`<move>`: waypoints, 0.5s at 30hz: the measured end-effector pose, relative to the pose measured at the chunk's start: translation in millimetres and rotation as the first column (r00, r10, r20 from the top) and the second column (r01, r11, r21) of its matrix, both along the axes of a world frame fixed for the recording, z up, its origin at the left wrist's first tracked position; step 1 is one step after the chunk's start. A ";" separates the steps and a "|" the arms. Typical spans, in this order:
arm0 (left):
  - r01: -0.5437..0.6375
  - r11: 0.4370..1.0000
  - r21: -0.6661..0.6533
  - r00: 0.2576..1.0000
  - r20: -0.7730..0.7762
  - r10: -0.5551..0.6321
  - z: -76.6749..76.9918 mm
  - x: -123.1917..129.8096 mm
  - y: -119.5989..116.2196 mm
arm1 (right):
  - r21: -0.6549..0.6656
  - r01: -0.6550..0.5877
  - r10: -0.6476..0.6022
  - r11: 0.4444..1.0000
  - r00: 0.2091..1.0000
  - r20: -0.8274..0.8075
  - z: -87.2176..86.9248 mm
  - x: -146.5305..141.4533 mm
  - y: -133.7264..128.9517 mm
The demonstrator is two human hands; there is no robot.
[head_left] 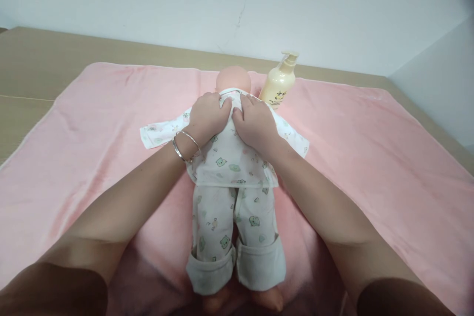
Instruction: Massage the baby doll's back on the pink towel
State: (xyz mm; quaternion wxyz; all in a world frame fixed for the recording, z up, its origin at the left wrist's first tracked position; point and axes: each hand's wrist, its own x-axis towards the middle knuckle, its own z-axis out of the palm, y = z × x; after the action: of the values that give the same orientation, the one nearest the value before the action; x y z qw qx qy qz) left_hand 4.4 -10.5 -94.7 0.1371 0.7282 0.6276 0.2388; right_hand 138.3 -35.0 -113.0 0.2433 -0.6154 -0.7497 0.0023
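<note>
A baby doll (236, 168) in a white shirt and trousers printed with small green animals lies lengthwise before me. Its smooth head (234, 79) points to the wall, and no face shows. My left hand (210, 114) rests on the left of the doll's upper body, thumb apart, the fingers partly hidden over the shoulder. On the other side, my right hand (256, 122) lies flat across the shirt near the shoulder, its thumb spread toward the middle. Both sleeves stretch outward. The trouser cuffs (261, 264) are folded up above the feet.
Under the doll spreads a pink blanket (370, 158) on a wooden table (48, 59). A pale yellow pump bottle (279, 81) stands just right of the doll's head. The white wall (148, 5) with a crack rises behind the table.
</note>
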 end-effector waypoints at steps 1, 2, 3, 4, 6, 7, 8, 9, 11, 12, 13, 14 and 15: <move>0.000 1.000 0.002 1.000 -0.002 0.000 -0.1 -0.1 0.1 | 0.005 -0.003 0.003 1.000 1.000 0.000 -0.4 0.2 0.3; -0.001 1.000 0.003 1.000 -0.005 0.001 -0.3 -0.2 0.2 | 0.008 -0.005 0.005 1.000 1.000 -0.001 -0.8 0.4 0.5; -0.001 1.000 0.004 1.000 -0.009 0.001 -0.4 -0.2 0.3 | 0.009 -0.007 0.007 1.000 1.000 -0.002 -1.1 0.7 0.7; -0.003 1.000 0.004 1.000 -0.012 0.003 -0.6 -0.2 0.4 | 0.011 -0.009 0.009 1.000 1.000 -0.005 -1.5 0.9 0.9; -0.005 1.000 0.005 1.000 -0.010 0.006 -0.8 -0.1 0.4 | 0.018 -0.011 0.011 1.000 1.000 -0.013 -2.1 1.3 0.9; -0.006 1.000 0.006 1.000 -0.007 0.006 -0.8 -0.1 0.4 | 0.021 -0.014 0.014 1.000 1.000 -0.014 -2.2 1.5 0.9; -0.006 1.000 0.007 1.000 -0.006 0.006 -0.8 0.0 0.4 | 0.024 -0.015 0.016 1.000 1.000 -0.013 -2.2 1.5 0.7; -0.006 1.000 0.008 1.000 -0.005 0.007 -0.8 0.1 0.4 | 0.024 -0.016 0.017 1.000 1.000 -0.009 -2.0 1.4 0.5; -0.008 1.000 0.008 1.000 -0.009 0.008 -0.7 0.3 0.5 | 0.018 -0.017 0.017 1.000 1.000 0.000 -1.2 1.1 0.0; -0.009 1.000 0.007 1.000 -0.010 0.009 -0.8 0.3 0.6 | 0.012 -0.015 0.015 1.000 1.000 0.004 -0.7 0.8 -0.2; -0.009 1.000 0.005 1.000 -0.010 0.009 -0.9 0.4 0.8 | 0.006 -0.012 0.012 1.000 1.000 0.005 -0.2 0.6 -0.5; -0.009 1.000 0.004 1.000 -0.009 0.009 -1.0 0.4 1.0 | -0.001 -0.009 0.009 1.000 1.000 0.006 0.2 0.4 -0.6; -0.007 1.000 0.003 1.000 -0.008 0.007 -1.3 0.3 1.3 | -0.007 -0.006 0.006 1.000 1.000 0.008 0.4 0.2 -0.7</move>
State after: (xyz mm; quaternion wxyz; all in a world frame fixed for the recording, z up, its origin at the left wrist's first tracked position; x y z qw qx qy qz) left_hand 4.7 -9.3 -96.0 0.1326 0.7270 0.6305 0.2374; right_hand 138.5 -35.7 -112.6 0.2385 -0.6139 -0.7525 0.0032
